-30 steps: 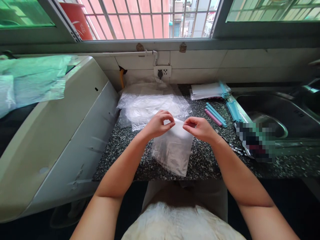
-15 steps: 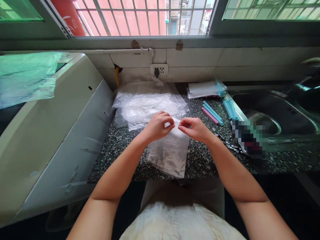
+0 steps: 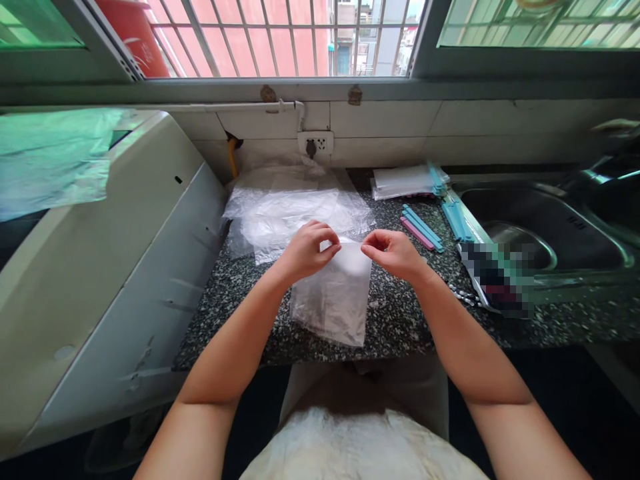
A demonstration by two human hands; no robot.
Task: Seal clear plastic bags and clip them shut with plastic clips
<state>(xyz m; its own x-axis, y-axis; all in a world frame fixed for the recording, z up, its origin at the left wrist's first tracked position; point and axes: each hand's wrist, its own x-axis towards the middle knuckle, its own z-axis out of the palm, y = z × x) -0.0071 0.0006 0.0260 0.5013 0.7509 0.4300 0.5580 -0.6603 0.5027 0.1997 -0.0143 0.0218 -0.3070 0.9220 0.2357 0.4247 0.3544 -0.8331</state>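
A clear plastic bag [image 3: 336,303] hangs from both hands over the front of the speckled counter. My left hand [image 3: 310,250] pinches its upper edge between thumb and forefinger. At the upper right corner, my right hand [image 3: 394,253] pinches the same bag with thumb and forefinger. The top edge stretches between the two pinches. Just behind my hands lies a loose pile of clear plastic bags [image 3: 295,203]. To the right rest several blue sealing clips [image 3: 424,225] and a pink sealing clip [image 3: 417,235].
A metal sink [image 3: 530,207] is set in the counter at right, with more blue clips [image 3: 456,220] by its rim. A stack of packaged bags [image 3: 405,181] sits near the wall. A pixelated packet [image 3: 497,283] lies at right. A white appliance [image 3: 125,267] stands left.
My hands have moved apart, the right hand shifting slightly rightward along the bag's top edge. The bag's top edge is now spread wider. The view has tilted slightly.
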